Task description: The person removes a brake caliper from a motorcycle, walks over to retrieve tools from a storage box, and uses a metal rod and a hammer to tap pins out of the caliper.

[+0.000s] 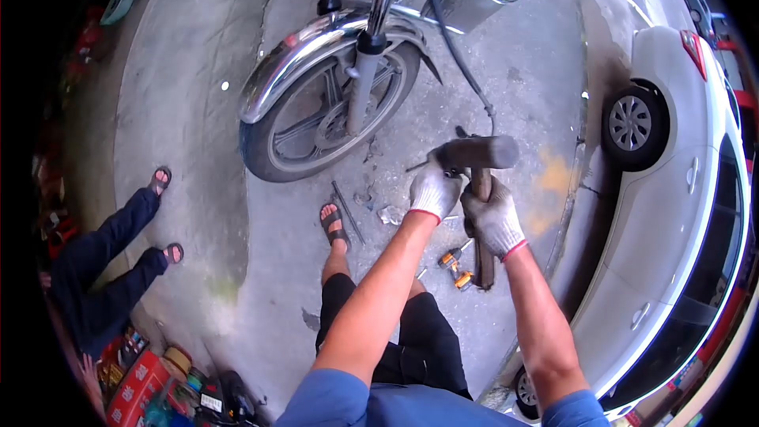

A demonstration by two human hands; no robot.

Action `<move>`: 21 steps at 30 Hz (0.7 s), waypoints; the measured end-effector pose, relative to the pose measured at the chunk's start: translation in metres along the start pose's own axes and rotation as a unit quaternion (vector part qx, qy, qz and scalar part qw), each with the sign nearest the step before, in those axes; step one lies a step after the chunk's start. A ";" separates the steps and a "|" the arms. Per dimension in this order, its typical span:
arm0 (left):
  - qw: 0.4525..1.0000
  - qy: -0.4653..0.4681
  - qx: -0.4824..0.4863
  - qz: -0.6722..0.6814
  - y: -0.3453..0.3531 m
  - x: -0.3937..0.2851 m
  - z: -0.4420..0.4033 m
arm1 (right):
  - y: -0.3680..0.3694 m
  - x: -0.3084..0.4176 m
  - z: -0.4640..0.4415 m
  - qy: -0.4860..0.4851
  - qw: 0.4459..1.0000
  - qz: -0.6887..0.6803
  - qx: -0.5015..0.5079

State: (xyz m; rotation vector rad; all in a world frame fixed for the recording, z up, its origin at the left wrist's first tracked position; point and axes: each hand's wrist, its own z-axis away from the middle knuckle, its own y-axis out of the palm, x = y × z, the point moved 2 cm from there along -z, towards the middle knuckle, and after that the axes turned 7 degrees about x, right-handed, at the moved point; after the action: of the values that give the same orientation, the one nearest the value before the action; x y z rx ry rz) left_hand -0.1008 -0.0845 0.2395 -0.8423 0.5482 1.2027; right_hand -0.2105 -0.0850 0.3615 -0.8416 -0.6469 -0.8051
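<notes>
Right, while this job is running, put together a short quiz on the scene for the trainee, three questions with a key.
1. Multiple choice: what does the right hand grip?
a) a wrench
b) a hammer
c) a brush

2. True or false: the orange-and-black power tool lies on the ground.

3. Which one is on the right side of the picture, the front wheel or the parked car?

Key:
1. b
2. True
3. The parked car
</notes>
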 end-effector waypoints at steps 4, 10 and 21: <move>0.998 0.005 -0.019 -0.063 0.006 0.015 -0.006 | -0.010 0.027 0.005 0.097 0.995 -0.026 0.015; 0.993 -0.038 0.027 -0.107 0.001 0.004 -0.010 | -0.022 0.070 0.028 0.028 0.996 -0.083 -0.024; 0.999 -0.010 -0.003 -0.040 -0.002 0.009 -0.006 | -0.015 0.018 0.006 0.069 0.997 -0.032 0.015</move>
State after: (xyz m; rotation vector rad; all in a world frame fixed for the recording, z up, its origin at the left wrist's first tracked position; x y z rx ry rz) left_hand -0.0955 -0.0841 0.2297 -0.8488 0.4910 1.1377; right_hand -0.2139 -0.0923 0.3841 -0.7335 -0.5646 -0.9012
